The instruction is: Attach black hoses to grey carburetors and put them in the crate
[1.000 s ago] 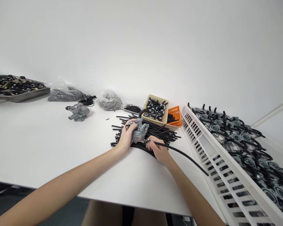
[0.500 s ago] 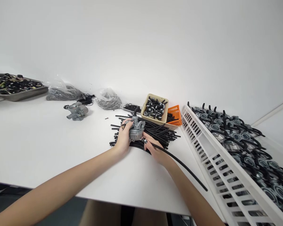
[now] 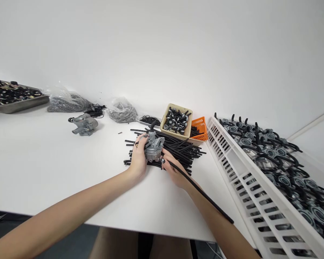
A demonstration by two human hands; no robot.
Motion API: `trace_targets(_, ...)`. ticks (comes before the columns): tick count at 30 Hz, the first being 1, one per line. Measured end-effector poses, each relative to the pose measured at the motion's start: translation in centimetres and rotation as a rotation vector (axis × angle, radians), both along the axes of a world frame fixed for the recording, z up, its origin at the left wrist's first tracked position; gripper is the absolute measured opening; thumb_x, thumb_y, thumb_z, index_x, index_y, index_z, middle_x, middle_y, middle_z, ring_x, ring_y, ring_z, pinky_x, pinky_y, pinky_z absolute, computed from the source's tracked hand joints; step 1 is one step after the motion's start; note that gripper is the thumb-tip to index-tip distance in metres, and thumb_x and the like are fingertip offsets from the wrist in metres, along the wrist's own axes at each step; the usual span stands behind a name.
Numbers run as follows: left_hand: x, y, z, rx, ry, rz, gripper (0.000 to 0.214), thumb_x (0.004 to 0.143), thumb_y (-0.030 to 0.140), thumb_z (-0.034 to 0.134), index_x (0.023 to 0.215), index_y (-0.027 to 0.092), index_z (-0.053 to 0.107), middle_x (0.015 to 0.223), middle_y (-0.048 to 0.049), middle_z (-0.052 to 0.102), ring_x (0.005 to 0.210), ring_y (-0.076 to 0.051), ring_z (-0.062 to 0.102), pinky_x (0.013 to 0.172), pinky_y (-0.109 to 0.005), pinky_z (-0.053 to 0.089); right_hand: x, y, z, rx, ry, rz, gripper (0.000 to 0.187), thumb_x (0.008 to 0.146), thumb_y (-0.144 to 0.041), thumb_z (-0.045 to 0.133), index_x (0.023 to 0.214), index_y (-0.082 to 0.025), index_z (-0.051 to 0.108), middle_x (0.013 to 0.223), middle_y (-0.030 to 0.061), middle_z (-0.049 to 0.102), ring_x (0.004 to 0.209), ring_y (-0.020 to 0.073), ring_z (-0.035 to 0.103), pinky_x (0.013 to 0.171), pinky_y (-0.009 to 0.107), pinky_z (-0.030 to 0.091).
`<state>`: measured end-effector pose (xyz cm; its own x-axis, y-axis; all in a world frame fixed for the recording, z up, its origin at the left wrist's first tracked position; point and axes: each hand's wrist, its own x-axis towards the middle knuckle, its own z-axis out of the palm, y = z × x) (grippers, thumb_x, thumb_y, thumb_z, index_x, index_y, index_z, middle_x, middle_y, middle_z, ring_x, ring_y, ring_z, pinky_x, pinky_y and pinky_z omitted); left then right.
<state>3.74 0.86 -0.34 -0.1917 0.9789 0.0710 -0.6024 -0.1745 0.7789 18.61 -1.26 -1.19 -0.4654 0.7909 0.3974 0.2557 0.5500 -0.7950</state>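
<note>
Gripping the carburetor (image 3: 153,150), black elbow (image 3: 152,125) already fitted, in the left hand (image 3: 138,157). Pinching the black hose (image 3: 205,195) end beside the carburetor with the right hand (image 3: 176,175); cannot confirm connection.

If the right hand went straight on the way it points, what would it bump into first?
Most likely the metal part in the left hand. The right hand, holding a black tube, points at it from very near; whether they touch is unclear.

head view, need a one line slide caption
Left hand grips a metal carburetor; right hand holds a black hose close to its base.
</note>
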Motion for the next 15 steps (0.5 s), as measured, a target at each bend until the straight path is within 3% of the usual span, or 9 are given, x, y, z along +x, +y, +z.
trace_targets(6,0.1,-0.9,0.5,0.011,0.002,-0.067,0.026,0.079,0.043,0.059,0.095,0.024,0.051,0.077,0.0019,0.061,0.06,-0.016,0.062,0.05,-0.026,0.05,0.2,0.4,-0.7,-0.003,0.032,-0.012,0.04,0.099,-0.039,0.035,0.073,-0.02,0.059,0.134,0.0094,0.055,0.123,0.0227,0.052,0.098,0.033,0.045)
trace_targets(12,0.0,-1.1,0.4,0.087,0.039,-0.007,0.02,0.08,0.036,0.061,0.096,0.026,0.053,0.081,0.0029,0.06,0.068,-0.014,0.063,0.055,-0.022,0.052,-0.3,0.3,-0.5,-0.051,0.047,-0.031,0.039,0.098,-0.042,0.035,0.08,-0.02,0.061,0.135,0.0079,0.054,0.089,0.0165,0.061,0.081,0.031,0.054)
trace_targets(15,-0.1,-0.6,0.1,0.058,0.042,0.018,0.021,0.081,0.04,0.06,0.094,0.024,0.056,0.082,0.0024,0.061,0.068,-0.014,0.062,0.053,-0.021,0.051,-0.6,-0.3,-0.3,-0.041,0.056,-0.023,0.031,0.097,-0.039,0.038,0.084,-0.023,0.062,0.134,0.0073,0.056,0.107,0.0205,0.059,0.087,0.032,0.053)
